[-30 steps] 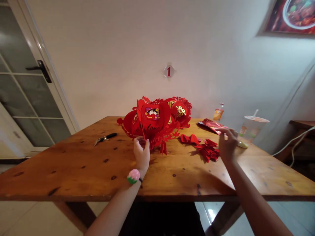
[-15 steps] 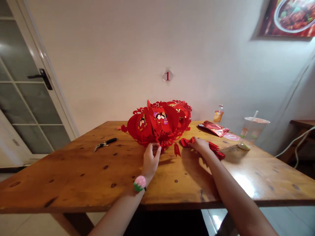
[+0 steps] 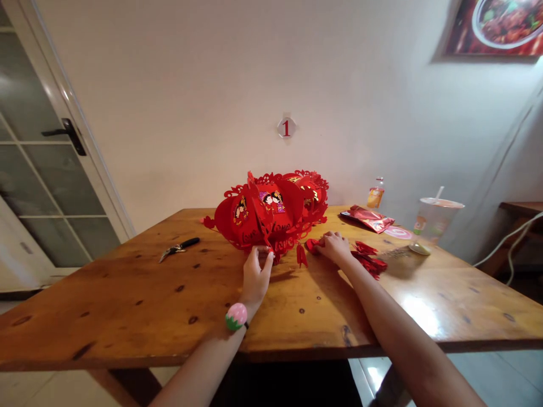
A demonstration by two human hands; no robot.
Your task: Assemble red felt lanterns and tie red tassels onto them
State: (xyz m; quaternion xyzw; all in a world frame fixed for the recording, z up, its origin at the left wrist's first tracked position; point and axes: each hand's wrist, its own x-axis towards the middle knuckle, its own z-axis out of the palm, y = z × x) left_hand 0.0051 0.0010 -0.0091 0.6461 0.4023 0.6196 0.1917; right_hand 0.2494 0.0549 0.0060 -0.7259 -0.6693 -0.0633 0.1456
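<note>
A red lantern with cartoon couples and "love" lettering lies on its side on the wooden table. My left hand, a strawberry-shaped charm band at its wrist, has thumb and fingers closed on the lantern's near lower edge. To its right, my right hand rests low over the tabletop, fingers curled on a red cut-out piece, partly hidden by the hand. A small red tassel-shaped tab hangs from the lantern between both hands. Behind my right wrist lies a pile of red pieces.
Pliers-like cutters with a black handle lie on the left of the table. At the right are a red foil packet, a pink round disc, a small bottle and a plastic cup with straw.
My right hand has shifted slightly left with the red piece, uncovering more of the pile. My left hand keeps its hold on the lantern. The view has turned a little.
</note>
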